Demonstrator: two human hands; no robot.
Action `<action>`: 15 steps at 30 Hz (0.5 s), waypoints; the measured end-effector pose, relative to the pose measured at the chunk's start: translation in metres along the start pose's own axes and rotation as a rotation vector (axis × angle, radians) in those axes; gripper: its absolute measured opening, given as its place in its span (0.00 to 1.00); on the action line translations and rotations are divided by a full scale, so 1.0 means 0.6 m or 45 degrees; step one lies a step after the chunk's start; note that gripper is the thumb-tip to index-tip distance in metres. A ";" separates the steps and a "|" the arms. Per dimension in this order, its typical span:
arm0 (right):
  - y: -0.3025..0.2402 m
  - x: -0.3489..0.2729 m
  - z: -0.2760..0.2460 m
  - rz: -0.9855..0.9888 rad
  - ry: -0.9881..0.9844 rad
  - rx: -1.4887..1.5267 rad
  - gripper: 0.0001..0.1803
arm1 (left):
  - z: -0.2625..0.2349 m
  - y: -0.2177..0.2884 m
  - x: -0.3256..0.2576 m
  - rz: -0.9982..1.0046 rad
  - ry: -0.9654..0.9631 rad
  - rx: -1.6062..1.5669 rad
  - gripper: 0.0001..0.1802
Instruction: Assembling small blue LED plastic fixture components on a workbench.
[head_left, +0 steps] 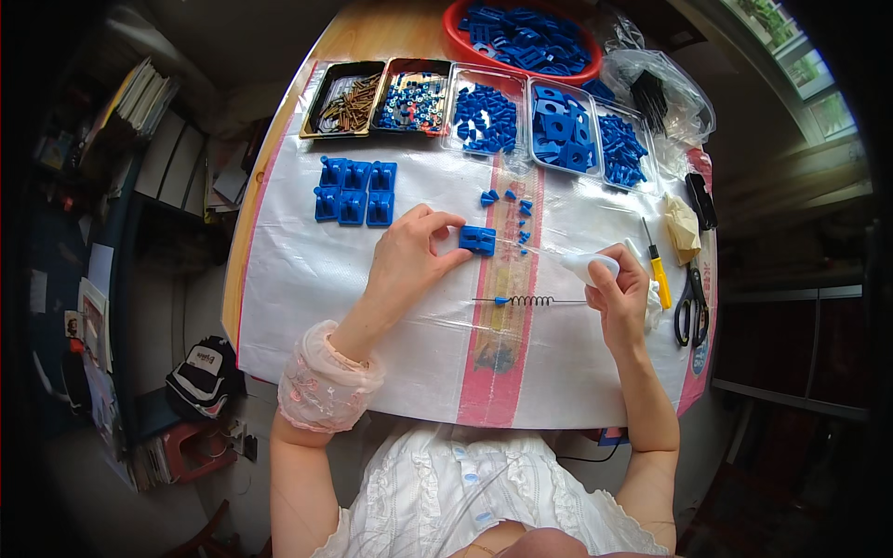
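Pinching blue block (477, 241) near middle of surface (409, 372): left hand (416, 249). Right hand (621, 290) wrapped round white bottle (588, 267). Six blue assemblies (354, 199), toward far-left corner, look finished; pinched one apparently not. Many blue parts (484, 119) wait in trays (337, 136) along far edge.

This room is looking like a home that is doubling as a small workshop. Books (149, 100) and folders (175, 158) are standing on the left, a backpack (202, 377) is resting below them, and a window (802, 73) is letting in daylight at the far right. On the wooden table (395, 28), trays (327, 136) are holding small parts (485, 116), and a screwdriver (659, 281) is lying at right.
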State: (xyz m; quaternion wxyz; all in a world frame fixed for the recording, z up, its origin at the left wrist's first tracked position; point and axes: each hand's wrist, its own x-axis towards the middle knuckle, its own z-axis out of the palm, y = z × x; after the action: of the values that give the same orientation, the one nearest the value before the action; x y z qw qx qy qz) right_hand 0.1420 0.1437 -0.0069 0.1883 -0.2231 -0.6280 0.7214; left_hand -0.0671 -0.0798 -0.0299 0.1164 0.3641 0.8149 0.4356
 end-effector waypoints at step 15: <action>0.001 0.001 -0.001 -0.015 -0.016 -0.004 0.10 | -0.001 0.000 -0.001 -0.007 -0.002 0.001 0.22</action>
State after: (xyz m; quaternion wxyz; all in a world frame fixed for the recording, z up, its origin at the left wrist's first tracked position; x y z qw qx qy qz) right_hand 0.1418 0.1444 -0.0075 0.1882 -0.2150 -0.6317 0.7206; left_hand -0.0671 -0.0804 -0.0297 0.1182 0.3624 0.8160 0.4345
